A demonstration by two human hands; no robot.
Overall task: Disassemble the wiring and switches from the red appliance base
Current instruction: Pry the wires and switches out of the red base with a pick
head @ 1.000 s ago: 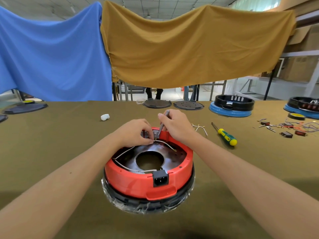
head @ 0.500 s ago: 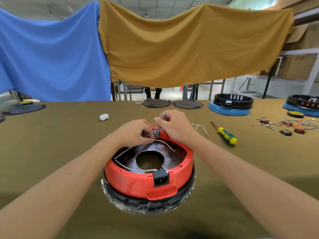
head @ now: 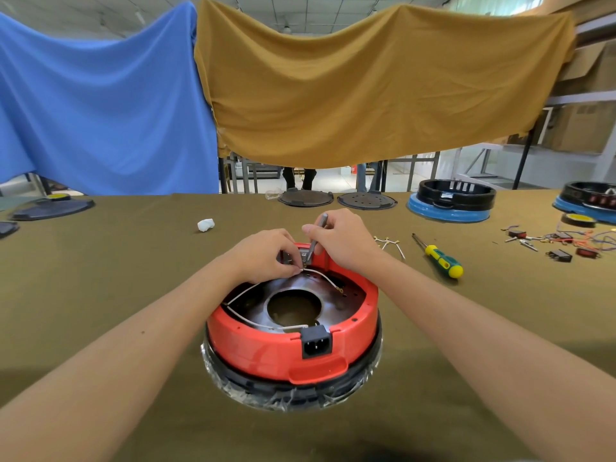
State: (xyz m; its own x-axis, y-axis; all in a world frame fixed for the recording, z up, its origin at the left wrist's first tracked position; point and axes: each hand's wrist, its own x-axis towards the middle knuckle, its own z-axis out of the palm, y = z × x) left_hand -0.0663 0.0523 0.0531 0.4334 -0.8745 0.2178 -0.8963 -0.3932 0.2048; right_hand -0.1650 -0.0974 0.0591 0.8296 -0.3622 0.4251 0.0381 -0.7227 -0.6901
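- Head view: red appliance base (head: 283,351) sits upside-down on the olive table cover (head: 100,278), dead centre in front of you, black lower ring wrapped in clear film.
- Your left hand (head: 266,255) is at the far rim of the base, fingers curled, pinching the end of a white wire (head: 321,274) just beside the grey switch block (head: 300,255).
- Your right hand (head: 340,240) grips a thin grey tool (head: 316,236), held tilted, tip down on the switch block at the far rim. Exact tip contact is hidden by your fingers.
- That white wire arcs right from your left fingertips to a terminal inside the base. A second white wire (head: 253,320) runs along the left inner wall toward the black power socket (head: 316,341) on the near wall.
- Metal plate with a round hole (head: 293,306) fills the base's interior.
- Right of the base on the table: loose white leads (head: 388,243), then a yellow-green screwdriver (head: 441,258), lying flat, apart from both hands.
- Far right: pile of removed switches and wires (head: 563,245).
- Far edge: a blue-and-black base (head: 450,205), two dark round plates (head: 336,199).
- White crumpled scrap (head: 205,225) left of your hands, well apart.
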